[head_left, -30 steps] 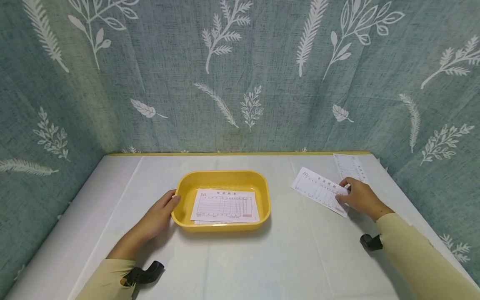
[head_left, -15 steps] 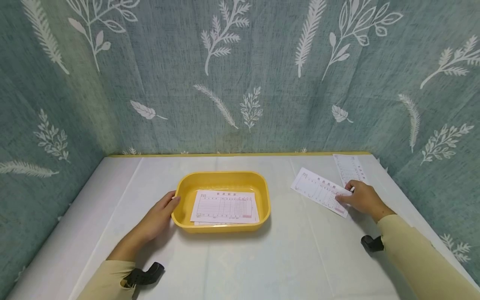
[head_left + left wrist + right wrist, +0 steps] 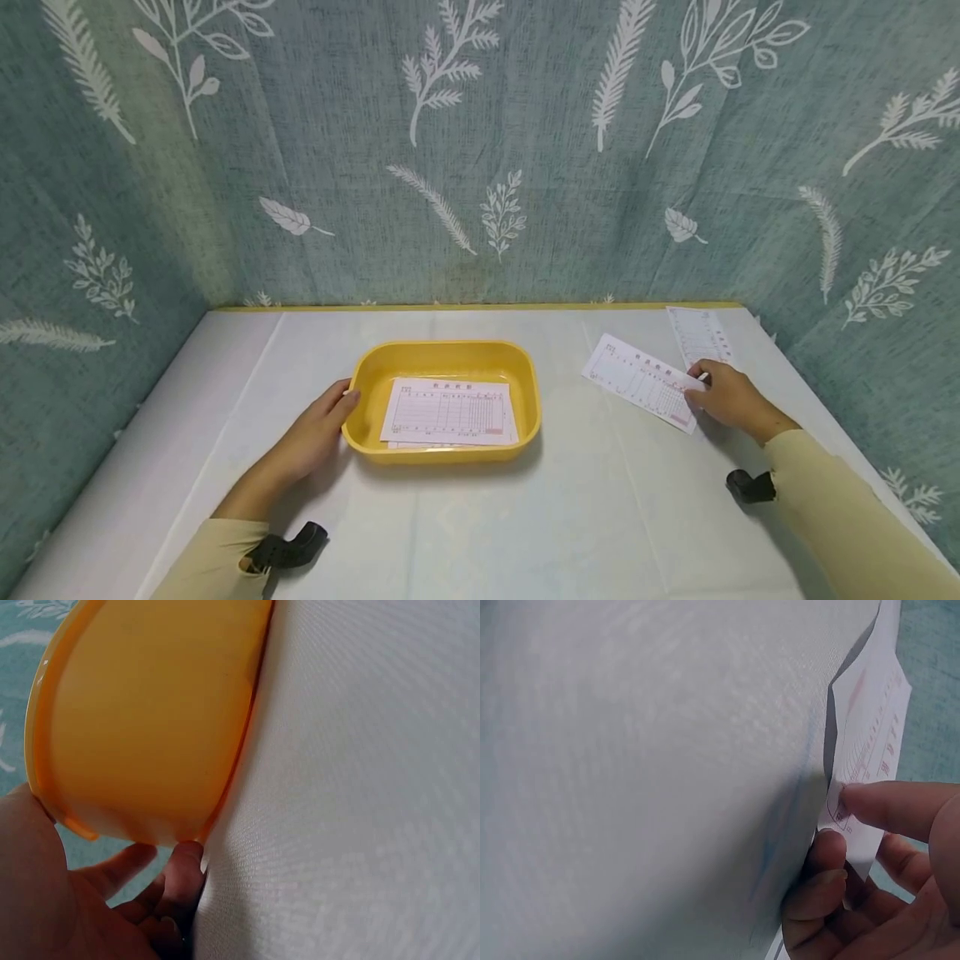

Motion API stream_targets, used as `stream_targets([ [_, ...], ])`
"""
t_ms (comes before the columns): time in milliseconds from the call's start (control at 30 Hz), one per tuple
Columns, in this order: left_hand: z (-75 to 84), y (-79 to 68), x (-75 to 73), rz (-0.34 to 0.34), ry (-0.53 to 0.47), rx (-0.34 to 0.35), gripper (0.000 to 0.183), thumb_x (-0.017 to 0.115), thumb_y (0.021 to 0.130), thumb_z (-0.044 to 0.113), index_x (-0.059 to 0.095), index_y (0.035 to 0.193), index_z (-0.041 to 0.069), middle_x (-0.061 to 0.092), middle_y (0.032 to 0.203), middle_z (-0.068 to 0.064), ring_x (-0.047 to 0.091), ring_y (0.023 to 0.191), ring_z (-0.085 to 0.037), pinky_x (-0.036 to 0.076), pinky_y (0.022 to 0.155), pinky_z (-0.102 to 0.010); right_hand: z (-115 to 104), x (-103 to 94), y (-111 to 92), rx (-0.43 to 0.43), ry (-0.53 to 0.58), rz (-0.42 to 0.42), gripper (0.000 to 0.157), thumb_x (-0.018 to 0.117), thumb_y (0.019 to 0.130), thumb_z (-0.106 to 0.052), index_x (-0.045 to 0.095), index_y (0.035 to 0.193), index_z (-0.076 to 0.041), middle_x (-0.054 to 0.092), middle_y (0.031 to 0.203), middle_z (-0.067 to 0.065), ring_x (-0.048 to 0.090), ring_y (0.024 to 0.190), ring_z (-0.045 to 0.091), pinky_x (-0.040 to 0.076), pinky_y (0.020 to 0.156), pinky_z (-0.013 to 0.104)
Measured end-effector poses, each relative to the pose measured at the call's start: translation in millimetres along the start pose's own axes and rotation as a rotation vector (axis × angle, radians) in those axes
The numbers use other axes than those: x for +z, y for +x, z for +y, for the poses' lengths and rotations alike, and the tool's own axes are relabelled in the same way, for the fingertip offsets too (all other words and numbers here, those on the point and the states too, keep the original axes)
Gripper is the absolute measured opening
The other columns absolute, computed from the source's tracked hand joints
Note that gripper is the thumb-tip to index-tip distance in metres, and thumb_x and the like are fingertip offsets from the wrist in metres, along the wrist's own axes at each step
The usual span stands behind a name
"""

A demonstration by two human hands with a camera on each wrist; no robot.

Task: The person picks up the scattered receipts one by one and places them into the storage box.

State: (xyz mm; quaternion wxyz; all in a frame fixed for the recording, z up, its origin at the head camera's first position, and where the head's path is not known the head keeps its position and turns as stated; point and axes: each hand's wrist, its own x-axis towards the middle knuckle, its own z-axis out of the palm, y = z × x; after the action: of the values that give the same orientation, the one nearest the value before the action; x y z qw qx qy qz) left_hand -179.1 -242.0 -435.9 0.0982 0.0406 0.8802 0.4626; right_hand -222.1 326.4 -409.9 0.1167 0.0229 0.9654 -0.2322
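My left hand (image 3: 318, 433) grips the left end of a yellow plastic tub (image 3: 442, 457), thumb at the rim. In the left wrist view, fingertips (image 3: 184, 862) press against the tub's outer wall (image 3: 150, 735). Inside the tub lies a printed receipt slip (image 3: 450, 412) on top of more paper. On the right, my right hand (image 3: 731, 402) pinches the right end of another receipt slip (image 3: 637, 379). The right wrist view has the thumb on the printed face of this slip (image 3: 866, 742) and the other fingers behind it; its near end is raised off the table.
Behind the right hand, a further receipt slip (image 3: 697, 333) lies near the far right corner of the white-covered table (image 3: 525, 533), partly hidden by that hand. Leaf-patterned cloth (image 3: 465, 167) walls in the back and sides. Black wrist mounts (image 3: 288, 548) stick out from both sleeves.
My right hand has moved slightly right, and its thumb now sits nearer the end of the slip, which has barely moved. The left hand and tub stay in place.
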Motion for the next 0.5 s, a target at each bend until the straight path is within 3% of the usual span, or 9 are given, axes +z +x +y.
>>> stream_targets([
  [300,-1.2,-1.9,1.3,-0.007,-0.004,-0.016,0.06,0.032,0.108,0.047,0.032,0.153,0.008,0.04,0.155,-0.021,0.029,0.147,-0.041,0.019,0.119,-0.064,6.2,2.3,-0.7,-0.01,0.034,0.011,0.035,0.055,0.098,-0.009,0.049,0.128,0.007,0.054,0.118,0.032,0.058,0.089,0.03,0.049,0.069,0.031],
  [500,-1.2,-1.5,0.8,0.002,-0.005,-0.015,0.06,0.032,0.108,0.049,0.032,0.153,0.009,0.039,0.156,-0.02,0.028,0.148,-0.04,0.018,0.12,-0.064,7.5,3.2,-4.4,-0.037,0.042,0.093,0.036,0.053,0.098,-0.007,0.049,0.131,0.008,0.054,0.118,0.032,0.057,0.093,0.035,0.05,0.068,0.03],
])
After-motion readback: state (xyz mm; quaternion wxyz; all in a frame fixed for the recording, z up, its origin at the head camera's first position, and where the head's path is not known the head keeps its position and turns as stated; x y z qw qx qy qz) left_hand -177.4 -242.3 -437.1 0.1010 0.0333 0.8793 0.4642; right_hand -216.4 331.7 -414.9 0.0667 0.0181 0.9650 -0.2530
